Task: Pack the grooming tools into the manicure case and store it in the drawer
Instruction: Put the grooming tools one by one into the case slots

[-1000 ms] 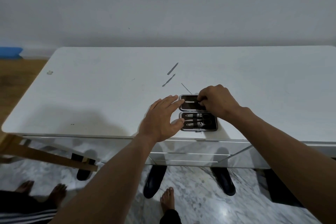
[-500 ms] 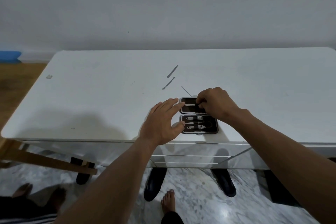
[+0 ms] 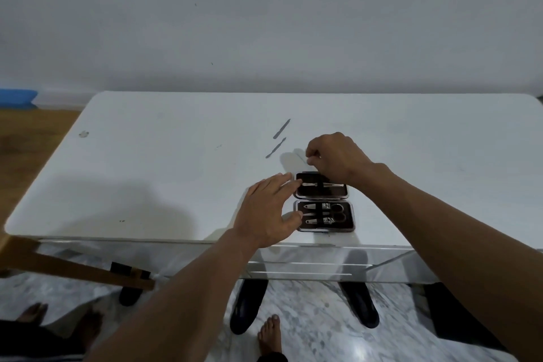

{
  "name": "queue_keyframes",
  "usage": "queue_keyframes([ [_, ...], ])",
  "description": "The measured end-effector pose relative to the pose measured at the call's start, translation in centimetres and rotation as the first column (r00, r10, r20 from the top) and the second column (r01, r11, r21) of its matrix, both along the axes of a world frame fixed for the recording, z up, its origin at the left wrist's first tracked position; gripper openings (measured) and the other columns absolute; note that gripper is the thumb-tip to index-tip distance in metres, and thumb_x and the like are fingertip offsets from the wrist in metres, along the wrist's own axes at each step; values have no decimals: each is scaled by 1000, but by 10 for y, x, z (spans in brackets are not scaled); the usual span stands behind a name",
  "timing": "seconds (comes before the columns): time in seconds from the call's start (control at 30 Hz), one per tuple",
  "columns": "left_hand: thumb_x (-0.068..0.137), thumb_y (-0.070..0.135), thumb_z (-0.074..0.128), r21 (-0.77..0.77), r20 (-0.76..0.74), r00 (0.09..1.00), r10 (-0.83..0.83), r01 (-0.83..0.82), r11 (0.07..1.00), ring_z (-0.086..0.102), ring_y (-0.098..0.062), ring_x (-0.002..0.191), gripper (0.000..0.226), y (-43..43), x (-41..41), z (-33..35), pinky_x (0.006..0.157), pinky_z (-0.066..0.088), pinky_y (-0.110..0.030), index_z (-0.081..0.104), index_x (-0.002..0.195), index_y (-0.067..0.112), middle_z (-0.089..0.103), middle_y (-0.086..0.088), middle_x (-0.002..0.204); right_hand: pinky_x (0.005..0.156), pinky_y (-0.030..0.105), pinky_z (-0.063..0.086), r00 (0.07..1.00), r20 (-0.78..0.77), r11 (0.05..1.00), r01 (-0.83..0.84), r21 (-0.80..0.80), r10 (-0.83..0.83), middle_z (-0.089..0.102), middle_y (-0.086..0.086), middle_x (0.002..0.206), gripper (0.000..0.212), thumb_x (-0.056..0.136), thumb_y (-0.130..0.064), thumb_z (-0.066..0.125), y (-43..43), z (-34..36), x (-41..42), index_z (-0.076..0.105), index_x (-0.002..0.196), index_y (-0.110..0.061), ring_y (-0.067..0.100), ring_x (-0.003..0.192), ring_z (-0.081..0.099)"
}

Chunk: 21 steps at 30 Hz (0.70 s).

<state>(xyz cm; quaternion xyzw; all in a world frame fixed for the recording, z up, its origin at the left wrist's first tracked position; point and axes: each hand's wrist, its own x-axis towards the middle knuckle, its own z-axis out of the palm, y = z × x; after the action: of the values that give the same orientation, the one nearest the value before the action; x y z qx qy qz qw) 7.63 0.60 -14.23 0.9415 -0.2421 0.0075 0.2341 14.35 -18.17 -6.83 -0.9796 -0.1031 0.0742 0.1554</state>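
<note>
The manicure case [image 3: 323,201] lies open near the front edge of the white surface [image 3: 147,173], with one tool strapped in its far half and clippers and scissors strapped in its near half. The left hand [image 3: 269,211] rests with fingers spread against the case's left side, holding nothing. The right hand [image 3: 332,157] is just beyond the case, fingertips pinched together over a thin pin-like tool [image 3: 301,156] lying on the surface. To do this pick well, the pinch should probably roll the sliver up off the surface by one end (it looks too flat to grip from above), then feed it under a free strap while the left hand keeps the case from sliding. Two more slim tools, the upper [image 3: 282,128] and the lower [image 3: 275,147], wait further back. Whether the pinch actually has the thin tool cannot be told, since the fingers cover its end. The drawer front below the surface is hard to make out, and no handle shows.
</note>
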Motion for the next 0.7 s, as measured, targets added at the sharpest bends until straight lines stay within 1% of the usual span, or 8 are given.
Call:
queue_keyframes([
  [0.1, 82, 58, 52, 77, 21, 997, -79, 77, 994, 37, -14, 135, 67, 8, 12, 3, 107, 28, -34, 44, 142, 29, 43, 6, 147, 86, 35, 48, 1000, -2, 1000, 10, -1, -10, 69, 12, 113, 22, 89, -19, 59, 14, -3, 32, 68, 108, -12, 31, 103, 62],
  [0.17, 84, 62, 50, 83, 37, 991, -126, 122, 989, 36, -14, 135, 69, 12, 15, 0, 110, 30, -36, 41, 144, 27, 42, 4, 148, 92, 33, 44, 1000, -17, 999, 11, -30, -11, 64, 12, 125, 30, 91, -16, 57, 22, -8, 51, 63, 120, -12, 30, 115, 57],
  [0.2, 86, 64, 46, 96, 36, 989, -141, 137, 986, 32, -14, 138, 71, 13, 15, -1, 113, 27, -39, 38, 146, 27, 38, 4, 151, 95, 33, 42, 1000, -25, 999, 6, -49, -7, 61, 11, 130, 34, 92, -13, 55, 25, -12, 59, 59, 126, -12, 30, 119, 55],
  [0.3, 89, 72, 29, 195, -8, 989, -150, 148, 969, 8, -11, 148, 75, 13, 14, -6, 120, 6, -45, 17, 152, 33, 16, 9, 161, 104, 35, 38, 998, -57, 994, -34, -103, 28, 53, 10, 140, 45, 91, -3, 49, 32, -19, 75, 52, 135, -14, 30, 128, 48],
  [0.4, 88, 75, 20, 230, -31, 990, -140, 143, 963, -1, -10, 148, 77, 13, 17, -6, 120, 1, -44, 6, 153, 36, 4, 10, 162, 101, 40, 44, 995, -32, 987, -94, -132, 91, 58, 10, 134, 49, 86, 5, 44, 36, -28, 86, 56, 131, -12, 33, 121, 51],
  [0.5, 88, 76, 18, 229, -45, 989, -143, 150, 962, -1, -10, 148, 77, 12, 18, -3, 120, 1, -44, 6, 153, 36, 5, 9, 162, 92, 39, 47, 993, 57, 974, -89, -208, 103, 61, 15, 120, 38, 88, 2, 44, 35, -33, 94, 64, 119, -8, 35, 110, 54],
  [0.6, 88, 75, 18, 231, -37, 990, -139, 144, 962, 1, -10, 148, 76, 12, 18, -2, 120, 2, -45, 8, 153, 36, 6, 9, 162, 81, 37, 48, 997, 69, 973, -12, -231, 29, 64, 19, 107, 29, 85, 4, 50, 33, -29, 100, 68, 107, -3, 37, 100, 61],
  [0.7, 88, 73, 21, 229, -45, 990, -135, 142, 963, 0, -10, 148, 75, 11, 18, -2, 120, 2, -45, 8, 153, 36, 5, 9, 162, 80, 39, 54, 996, 28, 978, 85, -193, -81, 66, 22, 103, 24, 84, 2, 53, 29, -26, 104, 67, 104, -2, 41, 94, 64],
])
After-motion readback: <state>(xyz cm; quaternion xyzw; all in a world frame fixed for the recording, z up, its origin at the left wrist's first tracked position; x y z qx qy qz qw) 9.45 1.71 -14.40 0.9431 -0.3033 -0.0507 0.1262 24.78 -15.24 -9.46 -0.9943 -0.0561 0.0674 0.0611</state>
